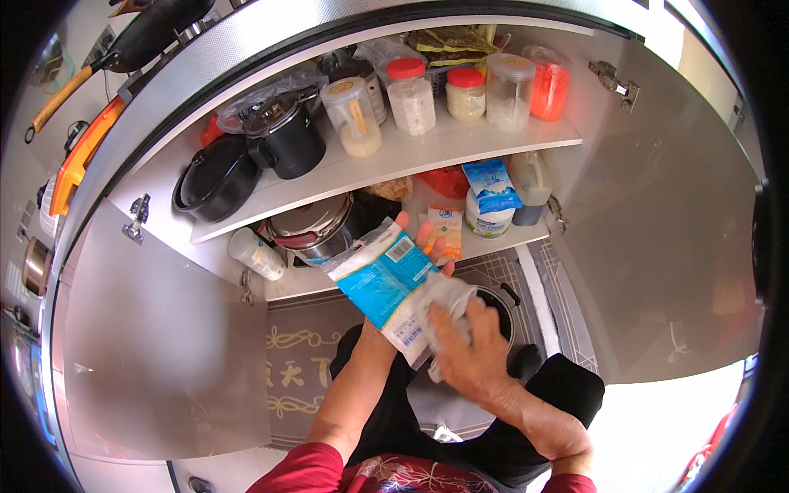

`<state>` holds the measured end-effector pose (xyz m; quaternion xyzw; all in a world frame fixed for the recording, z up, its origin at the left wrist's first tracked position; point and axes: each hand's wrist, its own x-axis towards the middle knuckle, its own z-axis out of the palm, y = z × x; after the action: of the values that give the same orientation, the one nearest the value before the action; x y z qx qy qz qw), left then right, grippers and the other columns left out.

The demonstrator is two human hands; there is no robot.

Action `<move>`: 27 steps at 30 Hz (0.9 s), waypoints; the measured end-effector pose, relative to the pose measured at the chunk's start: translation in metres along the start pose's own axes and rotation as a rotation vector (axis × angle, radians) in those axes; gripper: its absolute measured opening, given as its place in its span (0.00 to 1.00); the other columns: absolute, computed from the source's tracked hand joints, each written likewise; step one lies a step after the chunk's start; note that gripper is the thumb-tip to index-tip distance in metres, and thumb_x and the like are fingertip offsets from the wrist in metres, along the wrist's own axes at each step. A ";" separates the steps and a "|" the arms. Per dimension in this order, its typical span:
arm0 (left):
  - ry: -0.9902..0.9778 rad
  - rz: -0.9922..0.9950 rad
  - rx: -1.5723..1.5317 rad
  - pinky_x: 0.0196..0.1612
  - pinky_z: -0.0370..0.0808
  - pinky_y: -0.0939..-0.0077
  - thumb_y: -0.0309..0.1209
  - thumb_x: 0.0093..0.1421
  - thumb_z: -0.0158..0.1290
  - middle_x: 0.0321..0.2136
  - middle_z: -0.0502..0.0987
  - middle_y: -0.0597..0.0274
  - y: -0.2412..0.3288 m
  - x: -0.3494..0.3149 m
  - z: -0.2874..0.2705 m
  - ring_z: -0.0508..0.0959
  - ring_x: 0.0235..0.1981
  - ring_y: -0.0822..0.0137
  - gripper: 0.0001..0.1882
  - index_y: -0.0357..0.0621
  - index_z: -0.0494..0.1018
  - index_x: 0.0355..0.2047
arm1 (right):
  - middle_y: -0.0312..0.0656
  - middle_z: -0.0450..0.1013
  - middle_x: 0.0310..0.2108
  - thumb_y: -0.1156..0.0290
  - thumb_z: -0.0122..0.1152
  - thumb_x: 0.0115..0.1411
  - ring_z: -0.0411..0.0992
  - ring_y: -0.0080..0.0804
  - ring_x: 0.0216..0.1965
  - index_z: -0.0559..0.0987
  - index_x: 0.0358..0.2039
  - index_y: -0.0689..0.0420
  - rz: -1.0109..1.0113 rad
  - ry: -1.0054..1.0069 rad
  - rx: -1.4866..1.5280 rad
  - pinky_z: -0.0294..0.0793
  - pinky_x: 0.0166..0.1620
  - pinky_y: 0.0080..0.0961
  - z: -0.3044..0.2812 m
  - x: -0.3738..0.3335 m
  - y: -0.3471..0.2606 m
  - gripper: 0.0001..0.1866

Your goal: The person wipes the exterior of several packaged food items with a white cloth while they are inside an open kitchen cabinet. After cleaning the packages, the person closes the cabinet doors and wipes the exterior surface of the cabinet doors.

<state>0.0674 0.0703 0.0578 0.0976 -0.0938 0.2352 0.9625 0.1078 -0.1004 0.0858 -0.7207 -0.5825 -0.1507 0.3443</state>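
2 hands up nr the lower shelf [503, 244]: L hand [426, 234] supports the blue/white packet [380, 283] from behind, fingertips past its edge; R hand [478, 355], blurry tbh, has bent fingers on a whitish cloth [450, 297] over the packet's lower end, forearm slanting in from lower rt.

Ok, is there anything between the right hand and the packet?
Yes: a whitish cloth, blurred, lies under the right hand, against the right side of the packet. Whether fingers also touch it directly, I cannot tell.
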 end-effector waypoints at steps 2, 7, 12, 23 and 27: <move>-0.038 -0.016 -0.026 0.59 0.62 0.45 0.58 0.61 0.41 0.56 0.67 0.55 0.005 0.003 -0.007 0.68 0.56 0.54 0.33 0.60 0.56 0.63 | 0.50 0.64 0.43 0.72 0.60 0.45 0.66 0.43 0.36 0.72 0.53 0.50 -0.144 -0.022 -0.015 0.75 0.34 0.31 -0.003 -0.003 -0.008 0.30; -0.013 -0.001 -0.023 0.59 0.62 0.43 0.56 0.61 0.42 0.55 0.69 0.57 0.005 0.001 -0.005 0.68 0.56 0.55 0.31 0.63 0.57 0.62 | 0.45 0.64 0.42 0.71 0.60 0.46 0.66 0.38 0.34 0.74 0.51 0.47 -0.335 -0.051 0.149 0.75 0.33 0.29 -0.008 -0.005 -0.005 0.27; -0.024 -0.004 0.064 0.58 0.62 0.43 0.59 0.61 0.41 0.56 0.67 0.58 0.003 0.003 0.001 0.66 0.57 0.55 0.32 0.64 0.58 0.62 | 0.45 0.66 0.43 0.75 0.62 0.43 0.68 0.39 0.38 0.76 0.48 0.50 -0.009 0.038 0.246 0.74 0.37 0.27 -0.005 0.002 0.012 0.26; 0.237 0.005 -0.024 0.60 0.62 0.55 0.58 0.61 0.42 0.56 0.67 0.55 -0.010 0.002 0.001 0.66 0.57 0.56 0.32 0.50 0.65 0.56 | 0.43 0.71 0.47 0.73 0.57 0.59 0.71 0.29 0.46 0.68 0.54 0.60 1.067 0.212 1.805 0.72 0.49 0.28 0.027 0.005 0.059 0.22; 0.614 0.054 -0.029 0.54 0.71 0.57 0.46 0.65 0.40 0.47 0.73 0.53 -0.013 0.002 0.007 0.73 0.50 0.56 0.21 0.43 0.69 0.46 | 0.44 0.72 0.47 0.79 0.61 0.54 0.72 0.32 0.46 0.66 0.56 0.60 1.049 0.204 1.919 0.74 0.49 0.31 0.034 0.001 0.044 0.28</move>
<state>0.0748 0.0581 0.0628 0.0055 0.1956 0.2778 0.9405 0.1437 -0.0803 0.0479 -0.2956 -0.0474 0.4711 0.8297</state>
